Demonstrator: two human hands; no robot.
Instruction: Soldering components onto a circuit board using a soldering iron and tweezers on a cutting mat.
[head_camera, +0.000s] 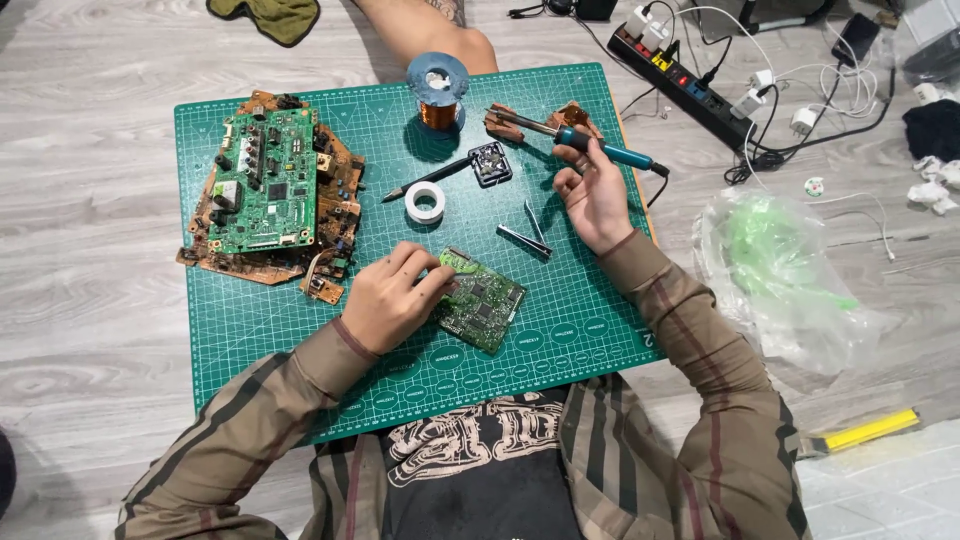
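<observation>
The left hand (388, 297) lies closest, fingers curled down on the edge of a small green circuit board (482, 301) on the green cutting mat (250, 330). Just beyond, tweezers (527, 236) lie between the board and the right hand (592, 192), which is closed around a blue-handled soldering iron (590, 143). A roll of white tape (425, 201) and a pen (425, 179) lie near, a stack of circuit boards (272, 185) to the left. Farther off stand a copper wire spool (438, 92) and a power strip (680, 82).
</observation>
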